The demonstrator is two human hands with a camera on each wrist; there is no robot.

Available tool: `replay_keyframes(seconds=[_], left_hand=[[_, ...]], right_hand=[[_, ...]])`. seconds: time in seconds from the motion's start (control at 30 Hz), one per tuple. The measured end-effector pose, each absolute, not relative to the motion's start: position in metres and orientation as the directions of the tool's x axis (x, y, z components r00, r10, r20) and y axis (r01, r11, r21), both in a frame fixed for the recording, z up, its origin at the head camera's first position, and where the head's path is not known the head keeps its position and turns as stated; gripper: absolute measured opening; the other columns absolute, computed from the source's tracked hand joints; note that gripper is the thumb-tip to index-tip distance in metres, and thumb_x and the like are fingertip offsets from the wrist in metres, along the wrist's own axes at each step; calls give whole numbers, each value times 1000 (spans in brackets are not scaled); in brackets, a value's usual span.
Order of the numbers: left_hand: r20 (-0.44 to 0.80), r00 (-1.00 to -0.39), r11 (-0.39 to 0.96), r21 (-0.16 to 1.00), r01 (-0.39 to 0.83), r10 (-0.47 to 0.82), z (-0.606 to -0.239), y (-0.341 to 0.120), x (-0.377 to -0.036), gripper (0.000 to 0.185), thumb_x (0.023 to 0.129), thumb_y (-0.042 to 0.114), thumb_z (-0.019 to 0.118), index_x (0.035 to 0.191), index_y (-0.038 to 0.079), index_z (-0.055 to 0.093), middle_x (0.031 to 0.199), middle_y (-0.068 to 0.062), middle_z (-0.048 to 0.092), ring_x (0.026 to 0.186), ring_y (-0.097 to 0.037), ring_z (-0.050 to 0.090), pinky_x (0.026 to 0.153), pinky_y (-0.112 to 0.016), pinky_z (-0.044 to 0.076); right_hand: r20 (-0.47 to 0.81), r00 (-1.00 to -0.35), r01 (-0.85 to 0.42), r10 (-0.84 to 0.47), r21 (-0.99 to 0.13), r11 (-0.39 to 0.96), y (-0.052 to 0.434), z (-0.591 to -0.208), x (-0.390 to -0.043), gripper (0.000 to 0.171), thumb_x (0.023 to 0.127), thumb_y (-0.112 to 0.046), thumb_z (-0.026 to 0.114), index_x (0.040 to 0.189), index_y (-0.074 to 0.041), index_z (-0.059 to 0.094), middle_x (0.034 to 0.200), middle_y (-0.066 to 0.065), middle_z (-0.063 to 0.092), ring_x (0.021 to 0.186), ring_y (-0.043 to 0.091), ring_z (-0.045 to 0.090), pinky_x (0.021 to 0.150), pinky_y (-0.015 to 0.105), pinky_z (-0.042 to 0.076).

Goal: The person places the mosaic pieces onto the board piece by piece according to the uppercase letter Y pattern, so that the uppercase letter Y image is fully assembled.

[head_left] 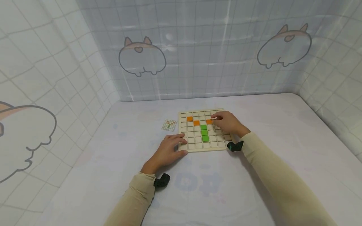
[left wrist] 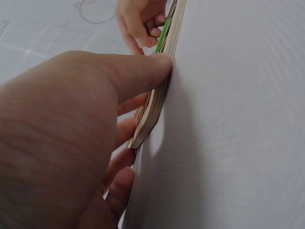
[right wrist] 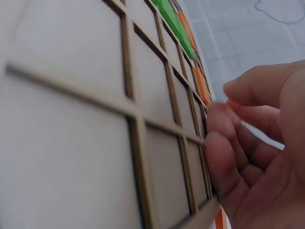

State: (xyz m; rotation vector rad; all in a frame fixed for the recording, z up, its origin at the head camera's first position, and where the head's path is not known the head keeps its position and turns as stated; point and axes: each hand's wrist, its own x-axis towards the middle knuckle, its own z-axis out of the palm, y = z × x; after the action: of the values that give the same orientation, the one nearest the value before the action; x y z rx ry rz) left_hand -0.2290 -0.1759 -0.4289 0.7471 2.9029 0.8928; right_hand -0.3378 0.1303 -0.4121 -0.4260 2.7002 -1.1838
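Note:
A pale wooden grid board [head_left: 195,146] lies on the white-covered table, with orange tiles [head_left: 196,122] and a column of green tiles [head_left: 205,133] in its squares. My left hand [head_left: 168,150] rests at its near-left corner. The thumb touches the front edge, and loosely spread fingers [left wrist: 125,130] reach over the left side. Over the upper right squares, my right hand [head_left: 227,121] has bent fingers [right wrist: 220,155] close to the surface, beside an orange tile [right wrist: 202,86]. Whether a tile is between its fingertips is hidden.
Left of the board lies a small card [head_left: 169,125] printed with a coloured grid pattern. An orange strip [right wrist: 219,219] shows past the board's edge in the right wrist view. A tiled-pattern curtain [head_left: 198,56] stands behind the table, with similar sheets at both sides.

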Motion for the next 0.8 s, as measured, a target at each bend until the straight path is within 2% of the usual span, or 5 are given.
replay_keyframes(seconds=[0.13, 0.3, 0.57, 0.8], left_hand=[[118, -888, 727, 531, 435, 445, -431, -177, -230, 35, 91, 32, 75, 122, 18, 69, 154, -1, 45, 136, -30, 38, 109, -51, 32], [115, -890, 720, 546, 427, 441, -432, -177, -231, 35, 91, 32, 75, 121, 18, 69, 154, 0, 45, 136, -29, 38, 110, -50, 32], [110, -896, 711, 571, 411, 430, -430, -175, -229, 32, 91, 29, 75, 120, 16, 70, 154, -2, 46, 138, -30, 37, 110, -50, 31], [83, -901, 726, 563, 395, 426, -427, -174, -228, 40, 94, 32, 71, 130, 16, 66, 158, -3, 40, 143, -31, 32, 113, -53, 27]], right_hand=[[-25, -956, -147, -292, -820, 553, 141, -409, -336, 37, 99, -18, 56, 135, -7, 61, 100, 13, 66, 80, 25, 61, 69, 35, 54], [-4, -972, -118, -234, -855, 506, 153, -406, -337, 36, 102, -19, 54, 134, -3, 60, 100, 16, 66, 83, 27, 60, 67, 32, 54], [35, -991, -92, -131, -885, 456, 183, -397, -340, 40, 105, -28, 52, 133, -2, 61, 114, 17, 65, 98, 27, 62, 79, 36, 54], [46, -998, -56, -32, -900, 433, 210, -393, -340, 40, 104, -26, 53, 134, 0, 59, 127, 20, 61, 107, 26, 58, 85, 32, 53]])
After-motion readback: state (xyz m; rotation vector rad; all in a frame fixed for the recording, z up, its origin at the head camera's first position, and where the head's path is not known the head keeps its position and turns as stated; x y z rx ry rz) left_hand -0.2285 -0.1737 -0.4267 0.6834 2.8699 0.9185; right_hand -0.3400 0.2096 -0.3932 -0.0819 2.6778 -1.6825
